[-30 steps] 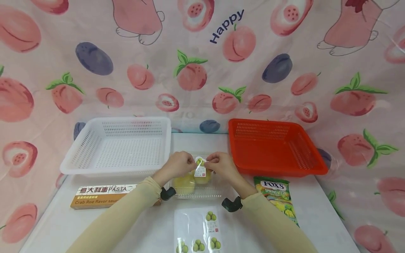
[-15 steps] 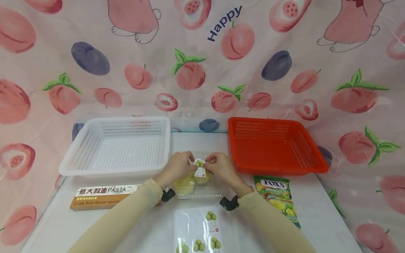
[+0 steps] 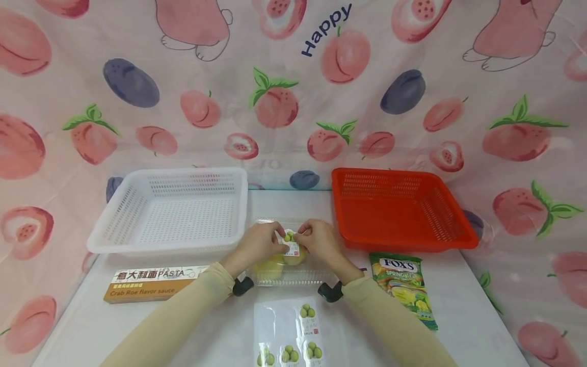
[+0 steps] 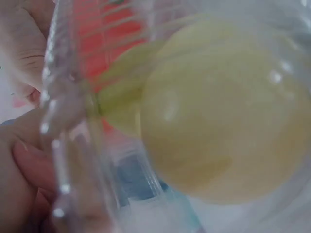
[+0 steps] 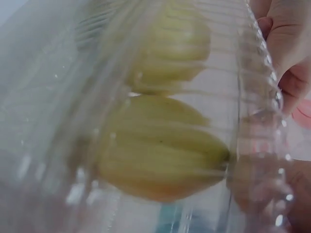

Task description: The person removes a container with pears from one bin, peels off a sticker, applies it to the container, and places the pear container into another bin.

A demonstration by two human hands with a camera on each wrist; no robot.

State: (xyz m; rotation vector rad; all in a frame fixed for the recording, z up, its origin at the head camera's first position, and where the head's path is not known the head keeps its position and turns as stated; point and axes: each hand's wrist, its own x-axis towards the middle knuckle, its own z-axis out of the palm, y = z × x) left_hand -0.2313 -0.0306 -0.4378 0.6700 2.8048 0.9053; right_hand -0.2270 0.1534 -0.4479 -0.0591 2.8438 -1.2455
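Sticker (image 3: 291,250), likely light, floppy and best held by its edges, appears pinched by left hand (image 3: 259,243) and right hand (image 3: 322,242) over clear box (image 3: 298,278).

On the table (image 3: 463,311), fruit (image 3: 269,267) lies in a tub (image 3: 293,280), a sticker sheet (image 3: 279,326) before it, a pasta box (image 3: 151,283) left with the left basket (image 3: 183,219) behind, a bag (image 3: 403,290) right with the right basket (image 3: 380,219) behind.

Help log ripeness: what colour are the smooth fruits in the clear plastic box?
The smooth fruits: yellowish green, best in the right wrist view.
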